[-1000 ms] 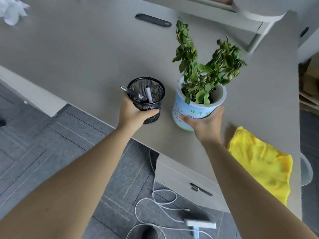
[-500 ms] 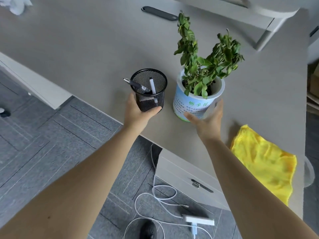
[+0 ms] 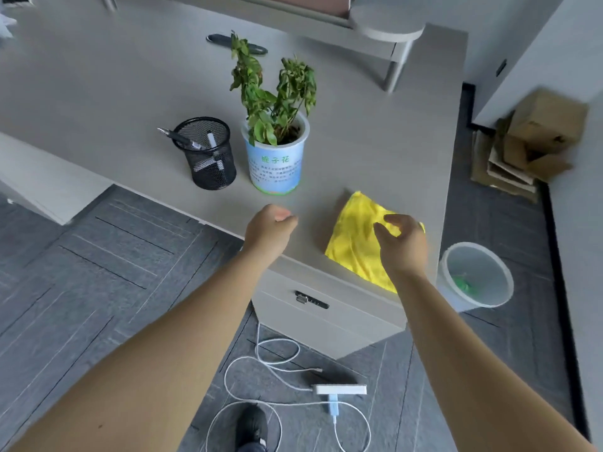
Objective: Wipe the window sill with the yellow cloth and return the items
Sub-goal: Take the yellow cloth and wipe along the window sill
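A yellow cloth (image 3: 354, 236) lies crumpled at the near right of the grey desk (image 3: 114, 86). My right hand (image 3: 403, 244) hovers over it with fingers spread and curved, holding nothing. My left hand (image 3: 269, 228) sits over the desk's front edge, loosely curled and empty. A black mesh pen holder (image 3: 208, 158) with pens stands beside a green plant in a white and blue pot (image 3: 275, 161), both free on the desk beyond my hands.
A drawer unit (image 3: 326, 308) sits under the desk. A translucent waste bin (image 3: 476, 277) stands on the floor to the right, flattened cardboard (image 3: 528, 141) behind it. White cables and a power adapter (image 3: 339, 389) lie on the floor by my shoe. A dark flat object (image 3: 236, 44) rests far back.
Both hands have let go of the pen holder and the plant pot and pulled back toward me. My right hand has shifted right, over the yellow cloth.
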`<state>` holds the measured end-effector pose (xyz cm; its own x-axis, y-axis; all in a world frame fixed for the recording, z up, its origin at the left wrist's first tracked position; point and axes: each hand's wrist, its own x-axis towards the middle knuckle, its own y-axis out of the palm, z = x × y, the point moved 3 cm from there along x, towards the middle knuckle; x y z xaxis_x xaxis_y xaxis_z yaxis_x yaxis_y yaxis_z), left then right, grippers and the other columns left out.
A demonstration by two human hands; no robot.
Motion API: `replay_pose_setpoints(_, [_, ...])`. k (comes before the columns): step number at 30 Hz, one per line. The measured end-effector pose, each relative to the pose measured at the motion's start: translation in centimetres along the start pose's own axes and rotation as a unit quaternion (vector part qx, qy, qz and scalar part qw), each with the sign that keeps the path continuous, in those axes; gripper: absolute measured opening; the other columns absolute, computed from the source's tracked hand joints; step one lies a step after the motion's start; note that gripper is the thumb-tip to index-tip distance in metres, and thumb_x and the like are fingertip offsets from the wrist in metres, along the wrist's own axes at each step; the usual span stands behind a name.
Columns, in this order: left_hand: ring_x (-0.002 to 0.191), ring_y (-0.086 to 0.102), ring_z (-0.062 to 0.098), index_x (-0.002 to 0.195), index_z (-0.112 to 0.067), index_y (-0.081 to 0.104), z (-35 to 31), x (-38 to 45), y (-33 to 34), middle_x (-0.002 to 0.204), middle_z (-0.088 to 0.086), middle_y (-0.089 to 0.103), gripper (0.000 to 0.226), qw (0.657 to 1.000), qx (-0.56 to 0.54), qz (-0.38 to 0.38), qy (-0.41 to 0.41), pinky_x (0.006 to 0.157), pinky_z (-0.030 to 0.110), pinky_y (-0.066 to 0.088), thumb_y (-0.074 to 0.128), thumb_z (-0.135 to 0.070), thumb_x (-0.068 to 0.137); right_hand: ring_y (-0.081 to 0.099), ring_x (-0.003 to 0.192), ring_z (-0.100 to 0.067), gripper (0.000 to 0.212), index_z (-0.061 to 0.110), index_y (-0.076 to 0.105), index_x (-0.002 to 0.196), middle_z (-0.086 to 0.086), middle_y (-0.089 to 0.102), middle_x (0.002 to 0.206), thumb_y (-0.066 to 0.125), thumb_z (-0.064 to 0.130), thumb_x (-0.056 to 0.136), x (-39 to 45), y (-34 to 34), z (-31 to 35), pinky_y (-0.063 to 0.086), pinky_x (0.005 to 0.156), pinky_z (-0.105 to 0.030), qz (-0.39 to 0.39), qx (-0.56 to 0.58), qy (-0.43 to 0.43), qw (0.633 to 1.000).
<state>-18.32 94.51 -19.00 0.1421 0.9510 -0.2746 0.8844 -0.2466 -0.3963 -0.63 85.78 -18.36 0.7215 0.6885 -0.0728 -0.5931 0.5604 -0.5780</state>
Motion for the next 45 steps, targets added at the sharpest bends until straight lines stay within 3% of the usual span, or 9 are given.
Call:
replay_pose_setpoints(4, [0.109,0.054,0.03,0.103,-0.005,0.059,-0.9,0.3,4.1,0.117,0.019,0.06,0.028,0.997,0.023,0.066,-0.017,0.094,0.035,0.04,0.056,-0.022,0.081,0.036,0.129,-0.036,0.05,0.006,0.045,0.132,-0.018,0.039,0.14,0.058,0.019,0.086,0.7,-2.2,-2.8,0.029,0.105,-0.037,-0.034,-0.051,0.092,0.994])
replay_pose_setpoints(8, [0.07,0.043,0.025,0.049,-0.018,0.038,-1.1,1.7,7.3,0.068,0.017,0.043,0.02,0.992,0.012,0.118,-0.046,0.069,0.035,0.038,0.052,-0.032,0.054,0.047,0.118,-0.036,0.048,-0.001,0.043,0.128,-0.019,0.047,0.128,0.057,0.015,0.085,1.4,-2.5,-4.9,0.04,0.092,-0.038,-0.034,-0.013,0.199,0.979])
replay_pose_setpoints(12, [0.09,0.061,0.034,0.07,-0.012,0.055,-1.1,3.1,9.4,0.091,0.024,0.062,0.03,0.983,-0.002,0.157,-0.1,0.08,0.036,0.047,0.061,-0.035,0.052,0.037,0.057,-0.026,0.03,0.01,0.039,0.059,-0.005,0.036,0.06,0.059,0.012,0.081,2.8,-2.5,-6.0,0.028,0.049,-0.029,-0.044,0.038,0.26,0.964])
replay_pose_setpoints(16, [0.112,0.054,0.034,0.117,-0.002,0.043,-1.8,3.5,10.7,0.122,0.018,0.054,0.049,0.976,-0.019,0.18,-0.124,0.095,0.044,0.047,0.066,-0.02,0.077,0.038,0.054,-0.019,0.031,0.005,0.045,0.059,-0.008,0.043,0.064,0.062,0.017,0.082,3.0,-2.3,-5.6,0.029,0.049,-0.027,-0.019,0.099,0.292,0.951])
replay_pose_setpoints(20, [0.09,0.052,0.024,0.077,-0.009,0.051,-2.7,3.1,11.4,0.093,0.015,0.053,0.01,0.979,-0.007,0.186,-0.078,0.074,0.034,0.042,0.059,-0.013,0.082,0.035,0.063,-0.021,0.019,0.009,0.048,0.067,-0.004,0.035,0.06,0.057,0.012,0.083,2.9,-2.5,-5.3,0.024,0.05,-0.027,-0.034,0.135,0.237,0.962])
replay_pose_setpoints(23, [0.078,0.046,0.021,0.061,-0.018,0.039,-3.8,1.8,12.5,0.07,0.002,0.046,0.028,0.981,-0.014,0.189,-0.037,0.057,0.028,0.034,0.05,-0.014,0.086,0.031,0.055,-0.013,0.034,0.016,0.033,0.06,0.001,0.033,0.062,0.052,0.015,0.088,2.2,-4.8,-5.5,0.025,0.049,-0.026,-0.06,0.144,0.2,0.967])
replay_pose_setpoints(35, [0.088,0.048,0.02,0.107,-0.005,0.055,-11.2,-19.4,25.6,0.094,0.007,0.054,0.024,0.943,0.008,0.274,0.191,0.079,0.031,0.037,0.042,-0.019,0.092,0.038,0.065,-0.007,0.007,0.013,0.041,0.087,0.008,0.039,0.07,0.044,0.015,0.094,-8.9,-27.0,-15.3,0.031,0.058,-0.019,-0.226,0.149,0.148,0.951])
replay_pose_setpoints(41, [0.082,0.05,0.025,0.09,-0.014,0.055,-13.3,-36.1,36.6,0.076,0.002,0.054,0.017,0.895,0.007,0.375,0.243,0.079,0.036,0.041,0.044,-0.027,0.089,0.035,0.062,-0.004,0.026,0.022,0.035,0.07,0.009,0.036,0.067,0.045,0.016,0.094,-19.0,-43.2,-24.0,0.028,0.056,-0.017,-0.34,0.113,0.168,0.918])
replay_pose_setpoints(45, [0.086,0.051,0.024,0.093,-0.012,0.055,-14.5,-46.6,43.2,0.09,0.011,0.055,0.017,0.853,0.011,0.445,0.273,0.083,0.039,0.042,0.043,-0.023,0.091,0.041,0.072,-0.014,0.007,0.01,0.045,0.095,0.01,0.039,0.07,0.043,0.016,0.095,-26.0,-52.0,-28.9,0.031,0.066,-0.028,-0.415,0.11,0.205,0.879])
